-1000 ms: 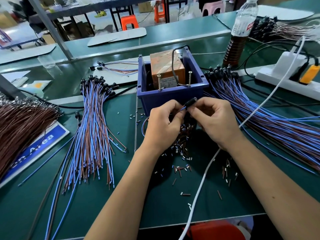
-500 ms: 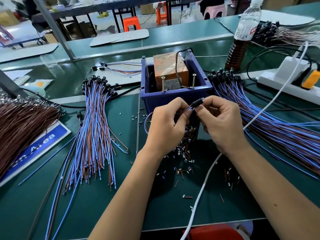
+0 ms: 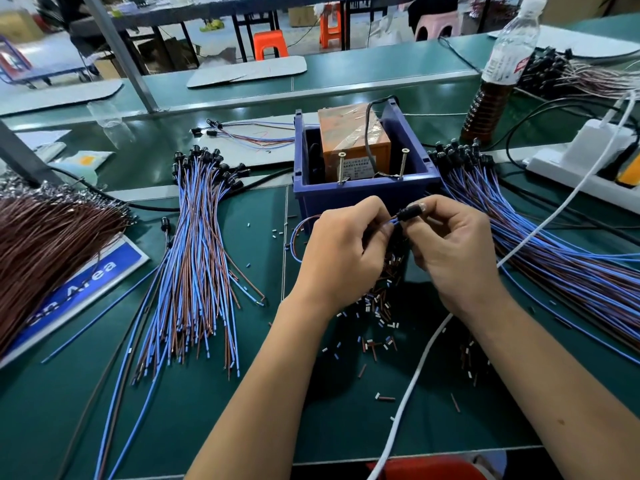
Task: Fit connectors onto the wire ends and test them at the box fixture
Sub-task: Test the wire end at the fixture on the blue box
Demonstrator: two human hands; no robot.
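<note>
Left hand pinches a wire, right hand pinches a black connector at its end, just before the box. Capped bundles lie both sides; this one looks untested.

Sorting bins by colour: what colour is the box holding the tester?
Dark blue; the box shows clearly in the head view, with an orange tester inside.

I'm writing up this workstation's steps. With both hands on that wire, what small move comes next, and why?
Probably lift it to the two upright screws on the blue plastic box: the right hand already pinches the black connector on the blue-brown wire the left hand holds.
</note>
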